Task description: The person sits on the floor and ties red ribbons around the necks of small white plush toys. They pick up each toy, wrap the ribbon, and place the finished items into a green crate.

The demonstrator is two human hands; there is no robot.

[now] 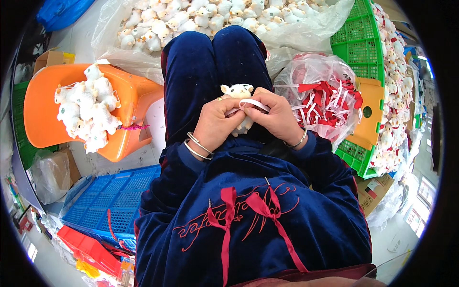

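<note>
A small white plush animal with its head away from me rests against my lap, between my two hands. A pale ribbon loops out in front of it at neck height. My left hand is closed, its thumb and fingers pinching the ribbon at the toy's left side. From the other side my right hand pinches the ribbon too, fingertips nearly meeting the left ones. The toy's middle is partly hidden behind the hands, while its lower body shows below them. Whether the ribbon is knotted cannot be seen.
Several white plush toys lie heaped on an orange chair at left. Beyond my knees, a clear plastic sheet holds many more. At right, a plastic bag of red and white ribbons sits by a green crate. A blue crate stands lower left.
</note>
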